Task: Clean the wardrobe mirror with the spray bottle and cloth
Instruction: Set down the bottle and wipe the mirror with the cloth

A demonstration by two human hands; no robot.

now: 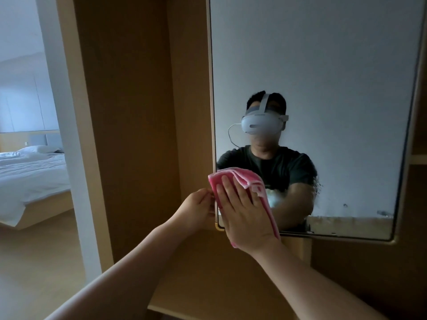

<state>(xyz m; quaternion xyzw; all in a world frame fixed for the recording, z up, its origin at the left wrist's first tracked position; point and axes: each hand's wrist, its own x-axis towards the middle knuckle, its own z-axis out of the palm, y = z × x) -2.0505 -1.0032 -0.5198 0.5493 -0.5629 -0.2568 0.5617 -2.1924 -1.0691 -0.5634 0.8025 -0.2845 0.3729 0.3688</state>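
Observation:
The wardrobe mirror (323,54) hangs in a thin frame on the wooden wardrobe. A folded pink cloth (245,179) lies flat against the mirror's lower left corner. My right hand (242,215) presses on the cloth with spread fingers. My left hand (198,209) grips the mirror's left edge, beside the cloth. Wet droplets and smears show on the glass at the lower right (346,209). The spray bottle is not in view.
Brown wardrobe panels (129,112) stand left of the mirror, with a wooden shelf (208,285) below my arms. Through the doorway at the left is a bed with white bedding (30,172). The mirror reflects a person wearing a headset.

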